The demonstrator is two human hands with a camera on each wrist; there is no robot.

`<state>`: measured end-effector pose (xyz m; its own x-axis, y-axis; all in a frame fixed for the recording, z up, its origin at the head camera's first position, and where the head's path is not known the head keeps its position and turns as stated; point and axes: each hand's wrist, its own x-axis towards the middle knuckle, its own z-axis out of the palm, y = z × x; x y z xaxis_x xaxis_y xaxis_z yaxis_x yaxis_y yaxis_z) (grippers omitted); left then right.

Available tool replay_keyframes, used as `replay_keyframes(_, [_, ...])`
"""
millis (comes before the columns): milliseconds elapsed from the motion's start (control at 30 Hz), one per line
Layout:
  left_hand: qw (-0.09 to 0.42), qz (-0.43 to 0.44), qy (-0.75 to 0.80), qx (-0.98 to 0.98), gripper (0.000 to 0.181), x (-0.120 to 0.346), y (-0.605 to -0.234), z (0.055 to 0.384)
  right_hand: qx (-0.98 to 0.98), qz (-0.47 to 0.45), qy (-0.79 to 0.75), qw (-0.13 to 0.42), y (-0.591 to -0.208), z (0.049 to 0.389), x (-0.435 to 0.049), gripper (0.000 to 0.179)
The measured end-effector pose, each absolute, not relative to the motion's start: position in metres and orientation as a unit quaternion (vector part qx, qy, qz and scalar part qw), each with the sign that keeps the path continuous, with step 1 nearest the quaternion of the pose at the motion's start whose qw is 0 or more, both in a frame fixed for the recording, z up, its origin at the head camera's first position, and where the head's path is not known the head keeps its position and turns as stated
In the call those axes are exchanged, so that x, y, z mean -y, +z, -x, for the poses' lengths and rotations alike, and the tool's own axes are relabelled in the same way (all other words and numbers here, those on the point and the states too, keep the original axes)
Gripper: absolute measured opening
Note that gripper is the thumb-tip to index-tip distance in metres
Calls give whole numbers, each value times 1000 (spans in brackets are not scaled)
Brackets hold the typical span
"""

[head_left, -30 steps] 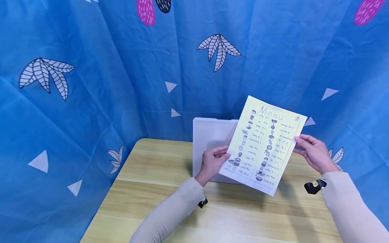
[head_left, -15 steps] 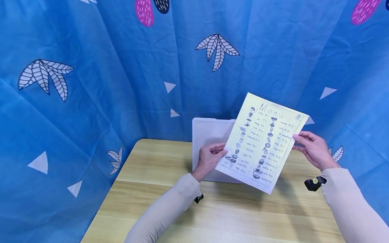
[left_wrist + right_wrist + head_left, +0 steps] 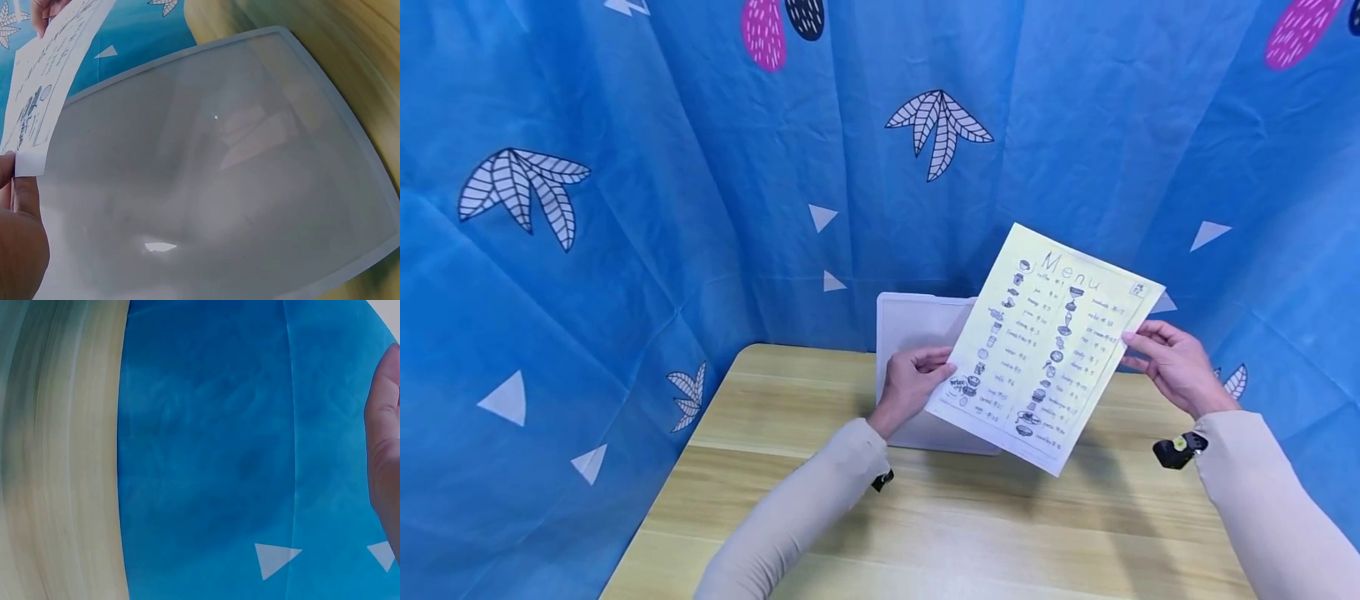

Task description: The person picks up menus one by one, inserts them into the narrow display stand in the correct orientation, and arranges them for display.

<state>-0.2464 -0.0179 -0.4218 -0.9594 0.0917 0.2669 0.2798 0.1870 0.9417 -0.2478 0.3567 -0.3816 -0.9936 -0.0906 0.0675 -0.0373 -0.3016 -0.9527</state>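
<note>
A paper menu (image 3: pixel 1045 350), handwritten with small food drawings in two columns, is held up tilted above the table. My left hand (image 3: pixel 912 387) pinches its lower left edge between thumb and fingers. On the opposite edge, higher up, my right hand (image 3: pixel 1176 367) pinches the sheet. Behind the menu stands a pale grey-white board (image 3: pixel 917 325) with a raised rim, partly covered by the sheet. The left wrist view shows the board's glossy face (image 3: pixel 187 181) close up, beside the left thumb and the menu's corner. Only part of the right hand (image 3: pixel 384 431) appears in the right wrist view.
The light wood table (image 3: pixel 760 467) reaches back to a blue curtain (image 3: pixel 737 167) printed with leaves and triangles. The curtain hangs close behind the board and along the table's left side. Shadows of the arm fall on the table at the right.
The menu and my left hand have shifted slightly left and up, and the sheet leans a little more. Both hands keep their hold. The board stays in place.
</note>
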Motion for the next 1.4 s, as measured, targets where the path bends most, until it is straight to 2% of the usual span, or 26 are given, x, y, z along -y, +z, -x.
replay_keyframes(633, [78,121,-606,783,27,27,-409,252,-608,53,-792,30,-366,251,-355,15])
replay_keyframes(1133, [55,94,-601,792,28,34,-401,255,-597,61,-799,29,-356,251,-349,18])
replay_keyframes(1400, [63,113,-596,792,28,39,-399,258,-594,57,-802,29,-354,247,-347,18])
